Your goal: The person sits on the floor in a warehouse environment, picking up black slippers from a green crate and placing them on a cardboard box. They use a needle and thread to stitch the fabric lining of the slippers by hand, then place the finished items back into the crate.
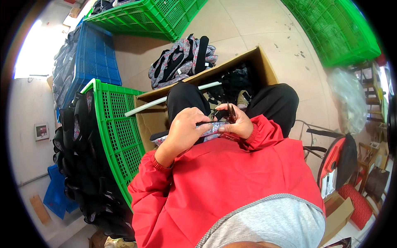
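My left hand [186, 126] pinches the edge of a grey floral fabric piece with black trim [213, 131], which lies across my lap. My right hand [240, 126] is closed around small dark snips [231, 112], their points upward, and its thumb presses on the same fabric. Both hands work close together just in front of my red smock [235, 165]. Between my knees stands an open cardboard box [266, 66] with black and tan pieces [235, 82] inside. Part of the fabric is hidden behind my left hand.
A white tube [140, 108] lies across the box. Beyond it, floral and black pieces [182, 60] are heaped on the tiled floor. At left, a green crate [120, 124] and a blue crate [97, 53] stand beside stacked black items [78, 128]. Another green crate [331, 33] is far right.
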{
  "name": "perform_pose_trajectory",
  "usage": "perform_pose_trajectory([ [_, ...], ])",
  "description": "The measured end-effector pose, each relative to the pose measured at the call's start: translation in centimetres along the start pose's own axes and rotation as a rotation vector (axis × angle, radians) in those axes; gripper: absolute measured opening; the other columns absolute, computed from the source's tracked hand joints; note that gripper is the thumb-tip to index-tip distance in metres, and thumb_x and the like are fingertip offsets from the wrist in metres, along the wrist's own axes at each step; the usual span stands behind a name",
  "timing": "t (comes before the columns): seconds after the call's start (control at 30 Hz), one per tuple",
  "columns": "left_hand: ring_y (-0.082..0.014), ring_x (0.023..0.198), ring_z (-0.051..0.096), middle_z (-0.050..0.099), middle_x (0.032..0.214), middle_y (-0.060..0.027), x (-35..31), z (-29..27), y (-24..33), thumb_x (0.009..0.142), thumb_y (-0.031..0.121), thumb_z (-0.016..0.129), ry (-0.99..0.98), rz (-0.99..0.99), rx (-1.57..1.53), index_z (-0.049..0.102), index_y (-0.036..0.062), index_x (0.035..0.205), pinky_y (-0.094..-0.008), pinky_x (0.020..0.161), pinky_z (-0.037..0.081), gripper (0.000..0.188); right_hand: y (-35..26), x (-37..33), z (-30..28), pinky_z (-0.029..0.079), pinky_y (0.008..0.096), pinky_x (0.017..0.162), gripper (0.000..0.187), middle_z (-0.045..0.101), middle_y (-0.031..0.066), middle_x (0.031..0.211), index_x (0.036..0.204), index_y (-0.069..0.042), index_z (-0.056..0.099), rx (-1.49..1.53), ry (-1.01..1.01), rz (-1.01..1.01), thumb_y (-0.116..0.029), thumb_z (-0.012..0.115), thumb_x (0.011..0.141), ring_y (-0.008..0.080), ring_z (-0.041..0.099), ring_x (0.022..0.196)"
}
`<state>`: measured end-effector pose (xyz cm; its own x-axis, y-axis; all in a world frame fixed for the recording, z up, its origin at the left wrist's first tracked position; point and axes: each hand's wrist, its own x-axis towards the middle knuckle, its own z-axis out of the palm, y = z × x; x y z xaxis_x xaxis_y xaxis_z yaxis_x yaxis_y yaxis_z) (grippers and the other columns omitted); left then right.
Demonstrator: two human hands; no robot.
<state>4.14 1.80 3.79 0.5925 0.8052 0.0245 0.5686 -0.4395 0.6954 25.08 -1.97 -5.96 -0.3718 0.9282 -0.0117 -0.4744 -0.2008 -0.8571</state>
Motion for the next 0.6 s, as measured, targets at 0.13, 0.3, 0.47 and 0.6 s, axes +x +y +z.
perform_pose_trajectory([
  [0.13, -0.0271, 0.077, 0.059, 0.062, 0.079, -0.0088, 0.6, 0.7, 0.3, 0.077, 0.009, 0.071, -0.032, -0.084, -0.061, 0.071, 0.0029, 0.083, -0.0359, 0.071, 0.047, 0.009, 0.9, -0.7, -0.1, 0.048, 0.0244, 0.088, 0.052, 0.058, 0.0034, 0.111, 0.124, -0.004, 0.051, 0.076, 0.106, 0.126, -0.01, 0.079, 0.081, 0.0092, 0.057, 0.097],
  [0.3, -0.0211, 0.074, 0.06, 0.062, 0.077, -0.0081, 0.1, 1.5, 0.3, 0.083, 0.01, 0.069, -0.002, -0.284, -0.191, 0.068, 0.0008, 0.082, -0.0325, 0.066, 0.047, 0.009, 1.3, -0.5, -0.1, 0.049, 0.0236, 0.086, 0.043, 0.056, 0.0017, 0.113, 0.12, -0.004, 0.053, 0.041, 0.179, 0.08, -0.008, 0.076, 0.084, 0.0084, 0.058, 0.093],
  [0.47, -0.0256, 0.069, 0.061, 0.063, 0.075, -0.012, 0.4, 1.6, 0.4, 0.088, 0.014, 0.063, -0.037, -0.381, -0.262, 0.066, 0.0, 0.085, -0.0354, 0.063, 0.047, 0.015, -0.3, -0.1, 0.0, 0.053, 0.0235, 0.082, 0.041, 0.056, 0.0016, 0.112, 0.118, -0.003, 0.054, 0.075, 0.234, 0.114, -0.004, 0.076, 0.083, 0.0091, 0.062, 0.092],
  [0.6, -0.0253, 0.067, 0.062, 0.064, 0.074, -0.0131, 1.1, 1.0, 1.3, 0.091, 0.016, 0.059, -0.11, -0.53, -0.326, 0.064, -0.0012, 0.087, -0.0362, 0.063, 0.048, 0.018, -0.8, 0.4, -0.3, 0.051, 0.0226, 0.082, 0.041, 0.056, 0.0006, 0.111, 0.116, -0.004, 0.056, 0.01, 0.24, 0.068, -0.006, 0.078, 0.081, 0.0075, 0.06, 0.092],
])
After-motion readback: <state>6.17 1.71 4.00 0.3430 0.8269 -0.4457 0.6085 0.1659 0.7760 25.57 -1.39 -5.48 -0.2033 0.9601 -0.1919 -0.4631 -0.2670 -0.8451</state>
